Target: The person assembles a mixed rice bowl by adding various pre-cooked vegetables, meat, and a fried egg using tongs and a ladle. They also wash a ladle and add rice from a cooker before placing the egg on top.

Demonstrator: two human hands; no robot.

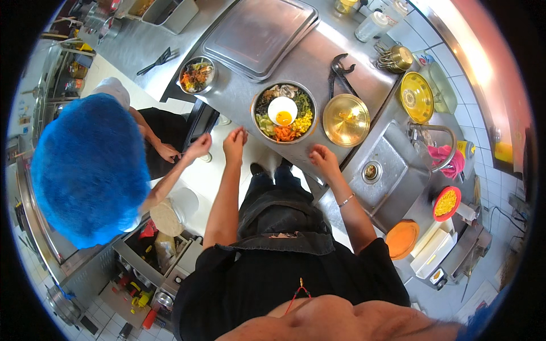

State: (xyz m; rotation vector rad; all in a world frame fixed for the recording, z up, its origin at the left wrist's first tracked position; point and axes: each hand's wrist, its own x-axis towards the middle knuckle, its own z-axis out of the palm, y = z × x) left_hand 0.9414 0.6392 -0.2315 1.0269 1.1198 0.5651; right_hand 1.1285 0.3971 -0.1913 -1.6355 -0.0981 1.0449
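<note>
A round metal bowl [310, 132] on the steel counter holds a fried egg [282, 111], yellow corn, orange carrot strips, greens and mushrooms in separate heaps. My left hand [234, 145] hovers off the counter's near edge, left of the bowl, its fingers curled in with nothing visible in them. On the bowl's other side my right hand [324, 159] hangs below a gold-coloured lid [346, 120], fingers bent inward and no object showing. Behind the lid lie black-handled tongs or pliers [339, 73]. Neither hand touches the bowl.
At left stands a co-worker in a blue hair cover [91, 170], one hand [199, 146] close to my left. A smaller filled bowl [197, 75] and stacked metal trays [259, 37] share the counter. To the right are a sink [392, 176], a yellow lid [417, 98] and a corn bowl [446, 203].
</note>
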